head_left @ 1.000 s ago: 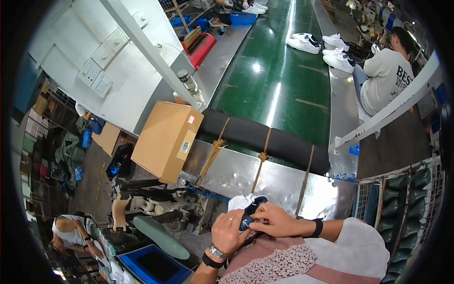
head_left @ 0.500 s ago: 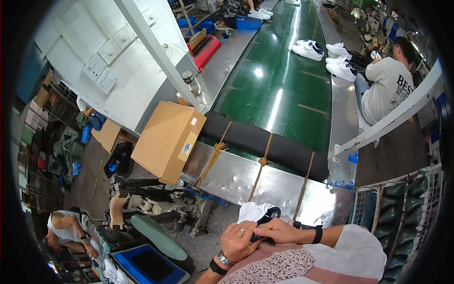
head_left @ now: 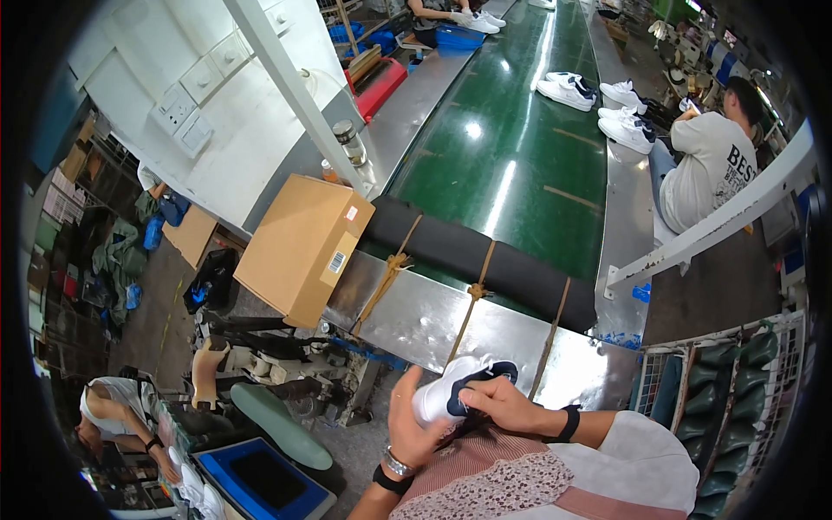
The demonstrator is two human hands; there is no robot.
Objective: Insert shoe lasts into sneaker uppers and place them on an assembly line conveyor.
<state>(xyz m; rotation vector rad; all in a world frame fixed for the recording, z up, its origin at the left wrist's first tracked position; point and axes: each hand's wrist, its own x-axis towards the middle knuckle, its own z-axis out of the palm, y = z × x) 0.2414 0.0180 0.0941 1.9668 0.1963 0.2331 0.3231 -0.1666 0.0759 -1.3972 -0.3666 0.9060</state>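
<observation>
A white sneaker (head_left: 445,390) with a navy lining and tongue is tilted in front of my body, above my lap. My right hand (head_left: 503,405) is closed on its navy collar, thumb on top; the other fingers are partly hidden. Around the sneaker's white toe, my left hand (head_left: 414,423) is open, with its fingers stretched out and the thumb beside the toe. The palm lies against or very near the shoe; I cannot tell which.
Ahead runs a green conveyor belt (head_left: 485,191) with metal edges and a black roll tied across its near end. White sneakers (head_left: 565,91) stand on it. A cardboard box (head_left: 299,247) sits to the left, a rack of dark green shoe lasts (head_left: 724,390) to the right. Co-workers (head_left: 711,156) sit nearby.
My left hand has opened from its closed position over the sneaker and moved left. More of the sneaker shows now, raised slightly. A co-worker's hands have come to the shoes at the far left.
</observation>
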